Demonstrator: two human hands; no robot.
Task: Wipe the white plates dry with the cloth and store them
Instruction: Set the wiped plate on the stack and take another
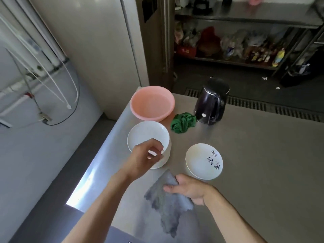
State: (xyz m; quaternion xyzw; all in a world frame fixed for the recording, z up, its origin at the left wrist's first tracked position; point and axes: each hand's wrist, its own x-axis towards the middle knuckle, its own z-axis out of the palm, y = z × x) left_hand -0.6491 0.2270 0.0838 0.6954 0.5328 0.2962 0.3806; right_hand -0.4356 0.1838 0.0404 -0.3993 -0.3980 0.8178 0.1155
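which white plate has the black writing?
The white round plate nearest the right hand, which grips the grey cloth; the other white plate, under the left hand, is plain.

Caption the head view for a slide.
Right hand grips a grey cloth on the steel counter; left hand sits over a stack of white round plates, another inscribed white plate lying alongside.

steel counter (pixel 263 163) | metal shelving (pixel 245 20) | floor grate (pixel 263 104) | white pipes (pixel 35 55)
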